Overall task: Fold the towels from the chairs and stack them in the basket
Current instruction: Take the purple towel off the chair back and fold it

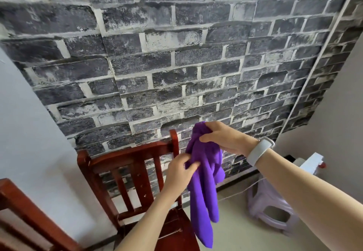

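Left grip (pixel 181 167) pinches a fold at the purple towel (pixel 204 182) edge, right grip (pixel 220 135) bunches its top; it hangs limp in the air beside the red chair (pixel 135 164), light, soft, best taken by two corners

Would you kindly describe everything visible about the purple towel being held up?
The purple cloth towel looks soft and plain, and is bunched, not yet folded. It hangs in the air beside the red wooden chair. The right hand grips its gathered top; the left hand pinches an edge lower down. Its loose ends dangle toward the seat.
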The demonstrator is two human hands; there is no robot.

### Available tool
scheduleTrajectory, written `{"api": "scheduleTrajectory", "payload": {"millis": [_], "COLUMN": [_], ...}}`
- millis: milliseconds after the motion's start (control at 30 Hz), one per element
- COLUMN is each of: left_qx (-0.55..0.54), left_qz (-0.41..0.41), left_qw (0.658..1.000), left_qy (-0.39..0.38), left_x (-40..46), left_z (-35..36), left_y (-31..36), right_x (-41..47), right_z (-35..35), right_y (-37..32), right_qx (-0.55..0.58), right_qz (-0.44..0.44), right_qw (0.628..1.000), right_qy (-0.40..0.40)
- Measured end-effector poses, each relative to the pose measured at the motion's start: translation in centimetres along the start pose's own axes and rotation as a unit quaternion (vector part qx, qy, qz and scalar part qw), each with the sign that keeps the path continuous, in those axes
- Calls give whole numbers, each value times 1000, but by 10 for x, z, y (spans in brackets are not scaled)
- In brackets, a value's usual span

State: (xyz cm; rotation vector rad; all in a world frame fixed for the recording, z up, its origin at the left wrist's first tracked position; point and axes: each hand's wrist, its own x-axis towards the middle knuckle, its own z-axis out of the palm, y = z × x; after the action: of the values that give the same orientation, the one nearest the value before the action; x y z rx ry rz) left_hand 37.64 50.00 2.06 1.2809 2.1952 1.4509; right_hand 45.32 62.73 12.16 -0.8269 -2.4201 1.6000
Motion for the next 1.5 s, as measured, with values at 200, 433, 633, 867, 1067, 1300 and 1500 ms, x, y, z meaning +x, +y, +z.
{"api": "scheduleTrajectory", "payload": {"millis": [200, 433, 633, 867, 1067, 1300, 1500], "left_qx": [39, 169, 140, 44, 173, 93, 24], "left_qz": [-1, 33, 15, -124, -148, -167, -147], "left_qw": [999, 985, 990, 965, 954, 981, 979], "left_qy": [20, -14, 26, -227, -195, -35, -136], "left_x": [5, 18, 20, -1, -45, -76, -79], "left_z": [-24, -66, -65, -87, -62, -36, -52], "left_y": [-14, -6, 3, -25, -53, -62, -60], "right_x": [1, 2, -6, -1, 1, -26, -35], "right_z": [-23, -31, 5, 7, 39, 70, 119], "right_y": [23, 39, 40, 89, 91, 93, 119], "right_qx": [-112, -31, 387, -155, -14, 76, -342], "right_qz": [-6, 50, 86, 13, -24, 19, -37], "right_qw": [983, 960, 918, 971, 972, 994, 934], "right_qy": [146, 274, 29, 180, 233, -71, -97]}}
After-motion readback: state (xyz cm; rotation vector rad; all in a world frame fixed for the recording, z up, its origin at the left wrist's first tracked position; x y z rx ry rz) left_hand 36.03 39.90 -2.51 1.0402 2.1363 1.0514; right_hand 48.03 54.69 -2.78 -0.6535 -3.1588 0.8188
